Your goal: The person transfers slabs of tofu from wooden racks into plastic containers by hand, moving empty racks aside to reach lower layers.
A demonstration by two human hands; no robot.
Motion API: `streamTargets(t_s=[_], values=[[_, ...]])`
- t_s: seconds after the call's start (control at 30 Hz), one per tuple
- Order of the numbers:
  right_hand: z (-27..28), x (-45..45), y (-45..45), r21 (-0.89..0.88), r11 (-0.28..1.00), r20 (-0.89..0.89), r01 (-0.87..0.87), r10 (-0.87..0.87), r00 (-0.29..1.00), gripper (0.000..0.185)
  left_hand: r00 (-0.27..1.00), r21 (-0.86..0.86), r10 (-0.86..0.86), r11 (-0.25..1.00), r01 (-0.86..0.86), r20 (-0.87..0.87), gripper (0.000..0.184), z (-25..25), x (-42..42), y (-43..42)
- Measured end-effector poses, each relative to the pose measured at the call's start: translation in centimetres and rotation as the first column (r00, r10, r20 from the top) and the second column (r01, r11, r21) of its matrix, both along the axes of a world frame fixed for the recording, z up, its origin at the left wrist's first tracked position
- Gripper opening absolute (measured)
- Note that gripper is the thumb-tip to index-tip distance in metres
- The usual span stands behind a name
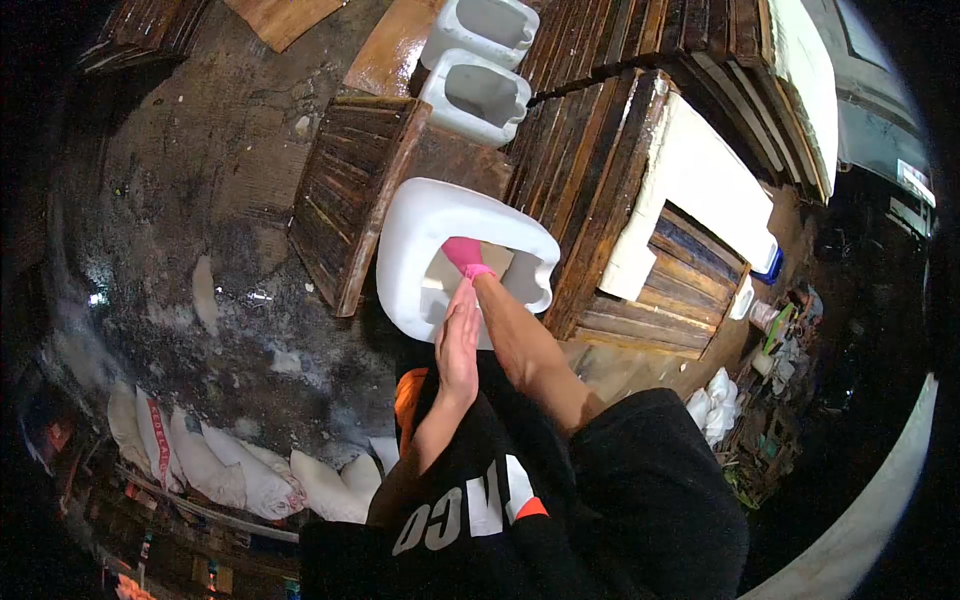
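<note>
A pink rubber glove [462, 254] covers my right hand, which reaches into the cut-out opening of a white plastic jerrycan [412, 215]. The fingers of that hand are hidden behind the rim. My left hand [459, 345] is bare and lies alongside my right wrist, fingers straight and together. Its fingertips meet the glove's cuff and appear to pinch it. Light-coloured contents, which I cannot make out, show inside the jerrycan. It stands beside a slatted wooden board [350, 190].
Two more cut-open white jerrycans [485, 95] stand beyond. Stacked wooden trays [600, 170] rise on the right, partly covered by white sheeting [710, 180]. Full sacks [240, 470] line the lower left. The dark floor [220, 220] looks wet.
</note>
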State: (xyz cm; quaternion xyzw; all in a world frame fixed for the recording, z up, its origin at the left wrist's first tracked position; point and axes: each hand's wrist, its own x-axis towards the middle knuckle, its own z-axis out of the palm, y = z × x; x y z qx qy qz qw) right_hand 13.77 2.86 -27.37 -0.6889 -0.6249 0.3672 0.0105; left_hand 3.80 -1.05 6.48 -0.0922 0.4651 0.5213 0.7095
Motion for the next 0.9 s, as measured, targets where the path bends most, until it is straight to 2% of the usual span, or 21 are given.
streamTargets(t_s=[0.07, 0.17, 0.27, 0.3, 0.33, 0.37, 0.4, 0.43, 0.47, 0.5, 0.53, 0.57, 0.6, 0.63, 0.67, 0.7, 0.8, 0.83, 0.87, 0.9], values=[[2.0, 1.7, 1.5, -0.133, 0.989, 0.169, 0.07, -0.047, 0.984, 0.04, 1.0, 0.005, 0.0, 1.0, 0.0, -0.005, 0.052, 0.0, -0.1, 0.2], [6.2, 3.0, 0.9, -0.129, 0.968, 0.273, 0.213, -0.172, 0.947, 0.037, 0.994, -0.036, 0.087, 0.995, -0.09, -0.067, 0.052, -0.5, 0.4, -0.3], [4.8, 1.0, 0.8, -0.118, 0.954, 0.172, 0.276, -0.254, 0.952, 0.037, 0.973, -0.008, 0.173, 0.984, -0.177, -0.15, 0.051, -2.3, 0.9, -0.5], [8.3, 0.2, 2.8, -0.248, 0.942, 0.204, 0.224, -0.175, 0.963, 0.04, 0.962, 0.024, 0.198, 0.98, -0.197, -0.187, 0.05, -3.1, 1.1, -0.8], [12.3, -0.6, 3.8, -0.263, 0.955, 0.15, 0.134, -0.097, 0.984, 0.037, 0.949, 0.057, 0.223, 0.975, -0.216, -0.223, 0.05, -3.5, 1.3, -0.8], [13.6, -0.4, 3.4, -0.271, 0.961, 0.103, -0.051, 0.082, 0.991, 0.035, 0.928, -0.022, 0.256, 0.962, -0.272, -0.27, 0.048, -2.2, 1.3, 0.2], [14.8, -0.3, 3.0, -0.255, 0.939, 0.051, -0.23, 0.251, 0.967, 0.034, 0.904, -0.011, 0.285, 0.952, -0.304, -0.318, 0.048, -2.9, 1.4, 0.6], [15.1, 0.9, 2.1, -0.23, 0.844, 0.023, -0.485, 0.503, 0.864, 0.033, 0.874, 0.033, 0.271, 0.959, -0.282, -0.404, 0.048, -3.2, 1.5, 1.1], [19.6, 2.4, 1.4, -0.04, 0.962, -0.156, -0.27, 0.261, 0.953, 0.032, 0.833, 0.077, 0.262, 0.963, -0.258, -0.487, 0.048, -3.2, 2.4, 1.7], [26.7, 3.1, 1.3, 0.105, 0.995, -0.388, -0.003, 0.043, 0.921, 0.031, 0.813, 0.139, 0.251, 0.968, -0.209, -0.526, 0.048, -2.9, 3.6, 2.3], [32.8, 5.7, 1.8, -0.062, 0.996, -0.435, 0.062, -0.083, 0.896, 0.032, 0.789, 0.199, 0.245, 0.967, -0.158, -0.564, 0.048, -2.5, 4.9, 3.1], [34.7, 9.4, 0.7, 0.014, 0.973, -0.583, 0.232, -0.18, 0.792, 0.03, 0.762, 0.255, 0.243, 0.961, -0.105, -0.6, 0.048, -2.2, 6.4, 3.6], [36.3, 12.7, 0.6, 0.11, 0.922, -0.525, 0.372, -0.264, 0.809, 0.032, 0.655, 0.28, 0.146, 0.954, 0.104, -0.741, 0.047, -1.8, 8.1, 4.1], [36.9, 16.0, 1.1, 0.172, 0.845, -0.401, 0.507, -0.41, 0.819, 0.036, 0.568, 0.3, 0.104, 0.917, 0.263, -0.816, 0.048, -1.6, 10.1, 4.6], [37.5, 19.3, 1.5, 0.232, 0.744, -0.289, 0.626, -0.562, 0.775, 0.041, 0.517, 0.329, 0.082, 0.853, 0.405, -0.852, 0.049, -1.7, 12.5, 5.3], [32.8, 22.0, 0.9, 0.486, 0.631, -0.232, 0.605, -0.575, 0.785, 0.05, 0.479, 0.345, 0.07, 0.784, 0.515, -0.875, 0.05, -2.0, 14.8, 5.8], [27.2, 20.5, 0.1, 0.514, 0.804, 0.061, 0.299, -0.382, 0.922, 0.053, 0.482, 0.348, -0.022, 0.664, 0.662, -0.876, 0.053, -3.8, 19.7, 6.9], [26.0, 19.6, 0.0, 0.499, 0.739, -0.173, 0.453, -0.428, 0.887, 0.052, 0.504, 0.351, -0.051, 0.657, 0.667, -0.862, 0.055, -4.3, 20.5, 6.9], [25.3, 19.5, 0.3, 0.397, 0.693, -0.437, 0.602, -0.434, 0.788, 0.052, 0.537, 0.361, -0.075, 0.661, 0.658, -0.84, 0.056, -4.8, 21.0, 6.7], [24.8, 21.0, 0.5, 0.247, 0.668, -0.652, 0.702, -0.421, 0.631, 0.052, 0.622, 0.377, -0.124, 0.699, 0.607, -0.773, 0.055, -5.5, 21.7, 6.3]])
